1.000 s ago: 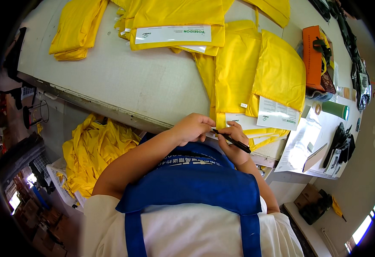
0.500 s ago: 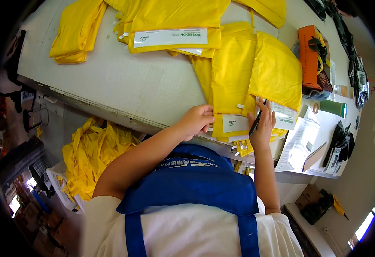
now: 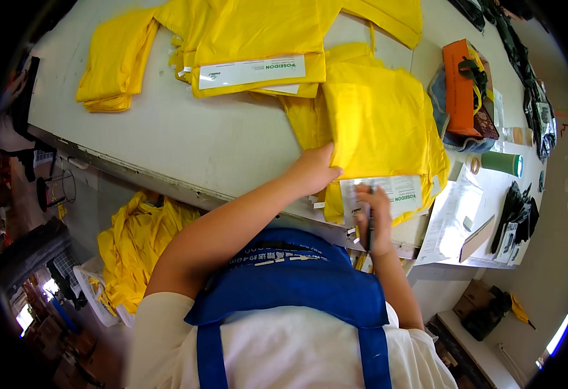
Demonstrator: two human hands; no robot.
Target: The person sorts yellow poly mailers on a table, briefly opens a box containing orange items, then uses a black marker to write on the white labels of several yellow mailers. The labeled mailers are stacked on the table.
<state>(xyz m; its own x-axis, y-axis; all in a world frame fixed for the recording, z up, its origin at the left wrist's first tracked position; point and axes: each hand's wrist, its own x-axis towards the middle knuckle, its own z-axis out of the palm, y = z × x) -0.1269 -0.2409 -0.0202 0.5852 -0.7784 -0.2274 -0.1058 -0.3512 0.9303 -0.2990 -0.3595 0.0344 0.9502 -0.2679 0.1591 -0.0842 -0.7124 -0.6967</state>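
Note:
A yellow folded garment [image 3: 378, 123] lies at the table's front edge, on other yellow folded pieces. My left hand [image 3: 313, 171] is closed on its lower left edge, thumb on top and fingers partly hidden. A white printed insert [image 3: 394, 192] shows along the near end of the garment. Over the insert's left part is my right hand [image 3: 377, 217], somewhat blurred. It is curled round a slim black pen [image 3: 370, 227] that points toward me. Small white tags [image 3: 319, 205] stick out by the near corner.
More yellow folded garments [image 3: 258, 32] and a yellow bundle [image 3: 112, 61] lie across the far side. At right are an orange box [image 3: 459, 87], a green cylinder [image 3: 501, 163] and papers [image 3: 449, 217]. A white basket of yellow fabric [image 3: 138, 249] stands below the table, left.
The top yellow garment has shifted left over the one beside it. My left hand has gone from lying near the edge to gripping it. My right hand, with the pen, has drawn nearer to me.

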